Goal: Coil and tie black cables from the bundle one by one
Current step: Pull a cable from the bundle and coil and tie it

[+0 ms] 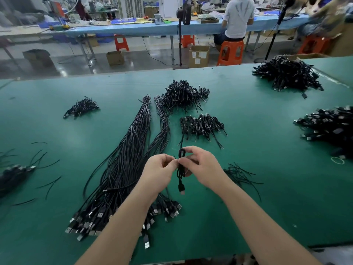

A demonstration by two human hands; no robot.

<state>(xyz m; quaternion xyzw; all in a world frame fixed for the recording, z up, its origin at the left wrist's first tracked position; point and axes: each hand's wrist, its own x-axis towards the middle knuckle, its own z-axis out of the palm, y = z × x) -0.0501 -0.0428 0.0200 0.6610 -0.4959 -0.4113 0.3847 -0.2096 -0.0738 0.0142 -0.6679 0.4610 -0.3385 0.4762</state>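
Over the green surface the person holds one folded black cable up between both hands, just above the near end of the long bundle; the left hand has its fingers curled and pinches at the cable's middle, where a thin tie seems to be going on, though the tie itself is too small to make out; the right hand grips the same coil from the other side, fingertips closed round the loop near its top. The cable's plug hangs free below the hands, so the coil is formed and I would say the tying is in hand rather than finished.

As for progress, a good deal looks done: finished coils lie in heaps beyond the hands, one close pile, a larger one behind it, a small one off to the left, and bigger heaps at the far right and the right edge. Much is left too; the bundle is thick with straight cables, their USB ends fanned out near the person's forearms. Loose black ties lie scattered just right of the hands.
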